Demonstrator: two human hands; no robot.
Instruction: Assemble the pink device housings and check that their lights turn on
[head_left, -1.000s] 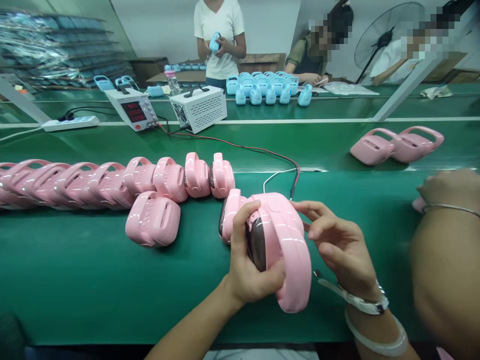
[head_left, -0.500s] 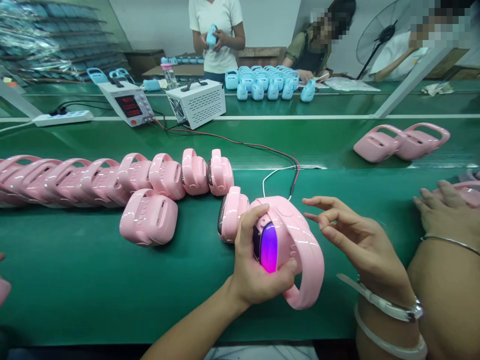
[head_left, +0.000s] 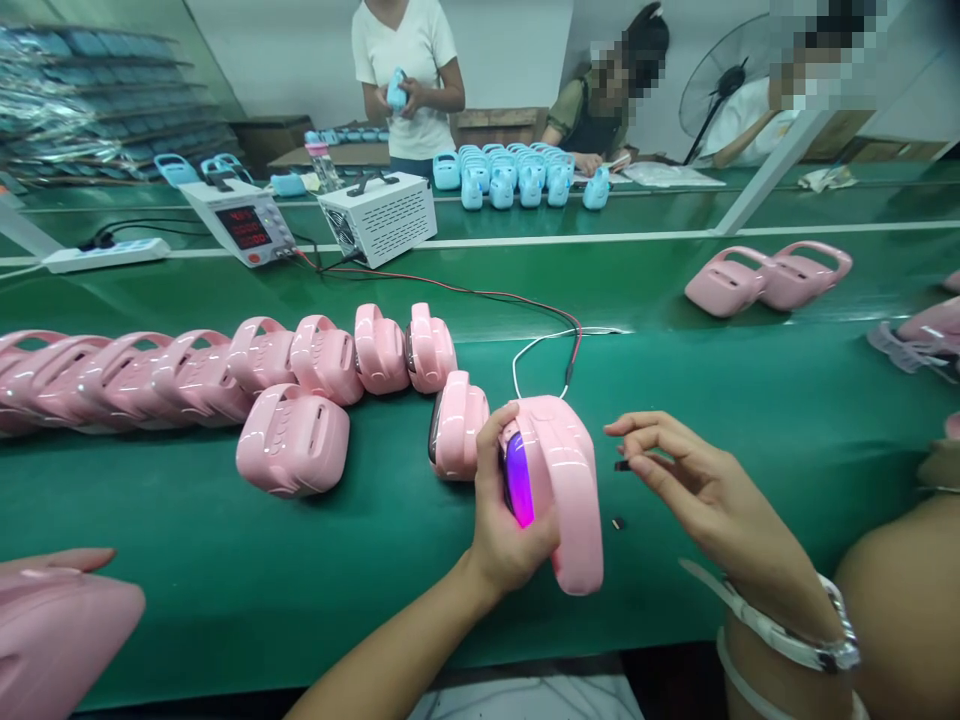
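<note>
Both forearms are bare where they show, the left forearm (head_left: 397, 650) and left hand (head_left: 514, 525) slim with slender fingers. The right hand (head_left: 694, 485) wears a narrow white strap (head_left: 787, 638) around its wrist, with silvery metal fittings, a small dark part and a loose tapering end (head_left: 699, 577) that sticks out. Farther up sits a second, plain whitish band (head_left: 739, 682), smooth and rounded.

Card (head_left: 617, 524), perhaps, on bench (head_left: 397, 560), right of held device (head_left: 574, 470)
</note>
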